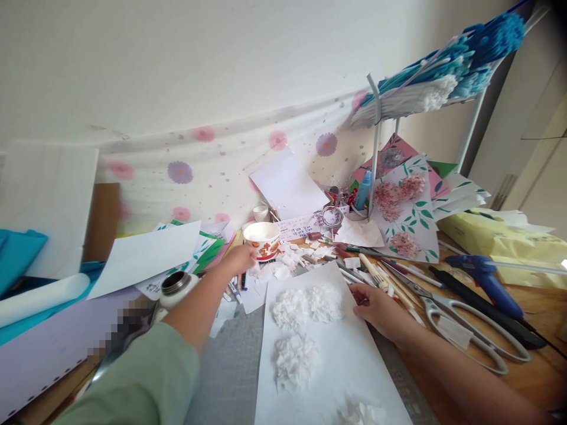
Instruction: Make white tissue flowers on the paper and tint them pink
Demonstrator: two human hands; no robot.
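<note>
A white paper sheet (354, 360) with several ruffled white paper flowers (296, 361) on it lies before me on a grey cutting mat (230, 372). My right hand (372, 304) is at the sheet's right edge, fingers curled and pinching there. Further off, my left hand (240, 261) reaches to the lower left side of a white paper bowl (262, 239) with a red printed pattern. Its fingers are bent together against the bowl; whatever lies between them is hidden. Torn white paper scraps (283, 267) are scattered beside the bowl.
Large scissors (456, 324), a blue glue gun (487, 280) and several pens (376, 274) lie to the right. An open bottle (175, 286) stands under my left forearm. Behind, a rack holds pipe cleaners (443, 77) above a card with pink flowers (410, 215).
</note>
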